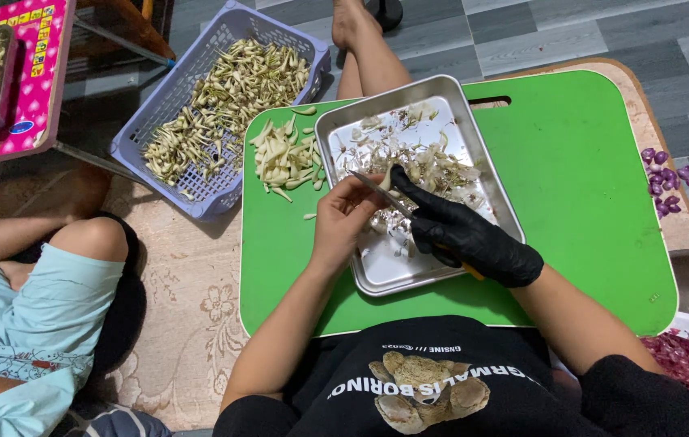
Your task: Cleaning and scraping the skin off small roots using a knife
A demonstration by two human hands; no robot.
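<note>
Grip: right hand (466, 235) holds knife (381, 194); left hand (343, 220) steadies garlic clove (385, 179).

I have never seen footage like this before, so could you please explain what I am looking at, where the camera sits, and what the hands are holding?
There is no machine here. The single picture comes from a camera worn on a person's head, looking down at their own two hands as they sit on the floor.

The right hand, in a black glove, grips a small knife. The bare left hand holds a small pale piece against the blade; what it is I cannot tell exactly.

Both hands work over a metal tray strewn with thin peelings. The tray rests on a green board, where a pile of pale peeled pieces lies beside it. A lavender basket of more such pieces stands to the left, and another person sits nearby.
</note>
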